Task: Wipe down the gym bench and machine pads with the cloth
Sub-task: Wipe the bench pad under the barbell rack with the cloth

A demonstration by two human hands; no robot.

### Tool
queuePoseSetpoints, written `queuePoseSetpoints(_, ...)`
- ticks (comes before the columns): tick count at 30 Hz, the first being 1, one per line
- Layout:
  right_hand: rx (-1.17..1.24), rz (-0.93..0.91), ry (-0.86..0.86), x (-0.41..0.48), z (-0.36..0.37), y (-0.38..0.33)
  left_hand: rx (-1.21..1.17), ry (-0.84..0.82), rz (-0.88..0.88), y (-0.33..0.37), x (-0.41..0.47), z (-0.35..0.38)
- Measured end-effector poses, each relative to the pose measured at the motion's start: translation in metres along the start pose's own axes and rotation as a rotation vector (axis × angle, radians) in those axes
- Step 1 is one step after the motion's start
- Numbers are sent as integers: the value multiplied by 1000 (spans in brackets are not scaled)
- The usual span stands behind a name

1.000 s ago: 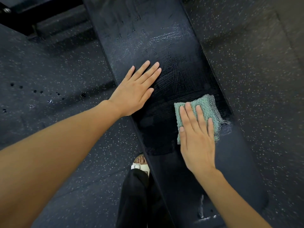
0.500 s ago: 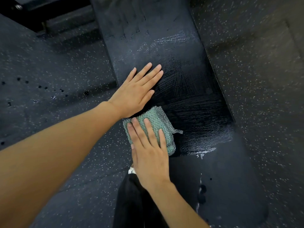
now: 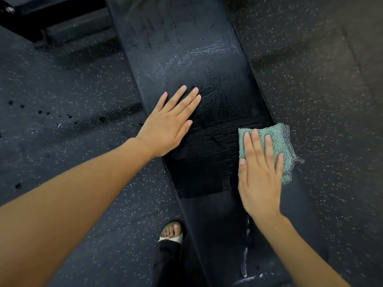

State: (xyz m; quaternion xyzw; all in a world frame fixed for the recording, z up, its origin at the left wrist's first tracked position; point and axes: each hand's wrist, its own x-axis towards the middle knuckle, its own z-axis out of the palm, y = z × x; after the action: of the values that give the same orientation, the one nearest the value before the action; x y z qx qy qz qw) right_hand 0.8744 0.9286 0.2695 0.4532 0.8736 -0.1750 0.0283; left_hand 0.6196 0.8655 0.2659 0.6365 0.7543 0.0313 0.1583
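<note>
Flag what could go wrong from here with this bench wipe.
The cloth lies at the right edge of the bench under the right hand; another outward stroke may push it onto the floor. The left hand rests flat on the shiny, wet-looking patch; it could slip or smudge it.

No text, label, brand, number or sign can be read anywhere in view; the black bench (image 3: 186, 59) shows only wet wipe streaks on its surface; the green cloth (image 3: 279, 131) shows plain weave, with no tag or print visible; the speckled floor (image 3: 310, 100) carries flecks and dark spots but no lettering.
</note>
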Motion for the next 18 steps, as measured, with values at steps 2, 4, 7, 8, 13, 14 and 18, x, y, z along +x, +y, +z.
queuePoseSetpoints(2,32,58,16,-7,7,-19,9,-5,14,3,-6,3)
queuePoseSetpoints(4,25,52,21,-18,15,-40,18,-12,34,7,-12,5)
queuePoseSetpoints(7,-34,-66,-14,-45,30,-74,16,-20,65,11,-20,7)
queuePoseSetpoints(8,-50,-116,-32,-55,35,-84,13,-21,75,12,-23,7)
queuePoseSetpoints(13,-90,-339,-120,-75,41,-88,16,-23,98,14,-32,11)
queuePoseSetpoints(14,-99,-368,-128,-73,39,-81,22,-20,101,15,-33,12)
queuePoseSetpoints(18,-102,-322,-100,-62,26,-37,34,-14,103,16,-35,14)
